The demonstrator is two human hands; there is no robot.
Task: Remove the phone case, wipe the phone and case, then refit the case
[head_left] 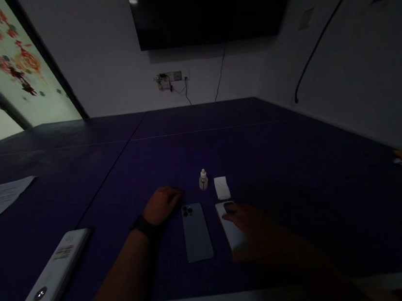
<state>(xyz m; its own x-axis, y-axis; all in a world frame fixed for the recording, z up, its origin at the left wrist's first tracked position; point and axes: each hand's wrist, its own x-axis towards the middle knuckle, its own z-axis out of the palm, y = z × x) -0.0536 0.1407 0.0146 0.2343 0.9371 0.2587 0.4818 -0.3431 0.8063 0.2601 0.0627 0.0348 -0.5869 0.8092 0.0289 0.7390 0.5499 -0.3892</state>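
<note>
On the dark blue table, the left hand rests loosely curled and empty just left of a blue-grey triple-camera smartphone, while the spread right hand lies on a pale phone-sized slab, nearer than a small dropper bottle and white wipe.

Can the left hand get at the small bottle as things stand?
Probably yes: the left hand rests close to the small bottle, only bare tabletop between them; the phone lies clear.

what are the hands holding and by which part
The fingers of the right hand lie on the upper end of a pale phone, though whether they grip it cannot be told; the left hand holds nothing.
</note>
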